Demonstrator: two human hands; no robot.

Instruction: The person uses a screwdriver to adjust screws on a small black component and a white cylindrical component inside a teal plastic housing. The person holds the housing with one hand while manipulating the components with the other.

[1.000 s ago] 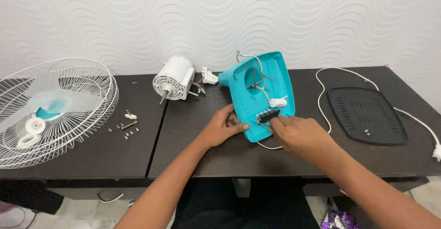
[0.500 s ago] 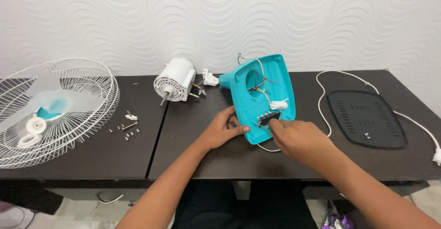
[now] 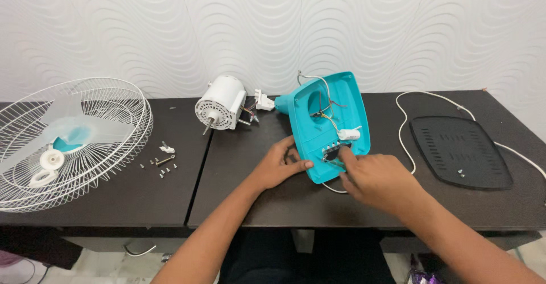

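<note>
Currently the left hand is gripping the teal fan base near the tabletop's front edge while the right hand, fingers curled, is pressing its switch block; pushing harder could snap the thin wires.

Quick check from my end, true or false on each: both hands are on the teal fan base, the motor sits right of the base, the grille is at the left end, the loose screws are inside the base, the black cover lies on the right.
1. Both the left hand and right hand touch the teal fan base. True.
2. The white motor sits right of the base. False: it sits left of it.
3. The wire grille lies at the table's left end. True.
4. The loose screws are inside the base. False: they lie on the table beside the grille.
5. The black cover lies on the right. True.
</note>
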